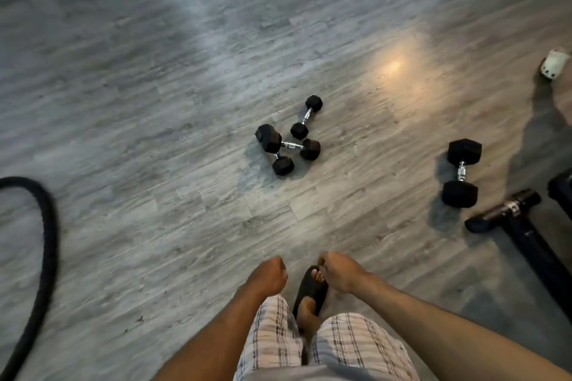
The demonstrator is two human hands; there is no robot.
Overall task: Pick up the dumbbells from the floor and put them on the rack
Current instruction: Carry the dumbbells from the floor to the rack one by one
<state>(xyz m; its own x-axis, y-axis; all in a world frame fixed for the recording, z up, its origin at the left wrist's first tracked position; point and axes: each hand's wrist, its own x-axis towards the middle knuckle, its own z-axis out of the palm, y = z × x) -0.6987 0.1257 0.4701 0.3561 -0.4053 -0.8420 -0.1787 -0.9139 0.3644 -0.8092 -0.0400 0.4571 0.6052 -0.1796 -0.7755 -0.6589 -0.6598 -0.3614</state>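
Nearest the camera are plaid shorts (325,346) and a foot in a black sandal (311,291), planted on the grey wood-look floor (154,102). Both bare arms reach forward and down. The left hand (268,276) is curled into a loose fist with the fingers folded in together, holding nothing. The right hand (339,271) is curled the same way, fingers bent under and close together (the fingertips themselves are hidden below the hand), and it too is empty. The two hands hang side by side, just above the sandal, well apart from any dumbbell.

To the left, a thick black rope (46,241) curves across the floor and runs out of the bottom edge. To the right lies a black metal frame (523,232) with a tube foot; whether it is part of the rack cannot be told.

Just beyond that frame a large dumbbell (461,172) lies alone on the floor, its chrome handle pointing roughly away from the person. Further out, near the middle, three smaller dumbbells sit in a cluster: a crossed pair (286,147), one lying over the other, and a small dumbbell (307,116) just beside them.

Far right, a pale, rounded object (554,63) sits at the edge, too blurred to identify.
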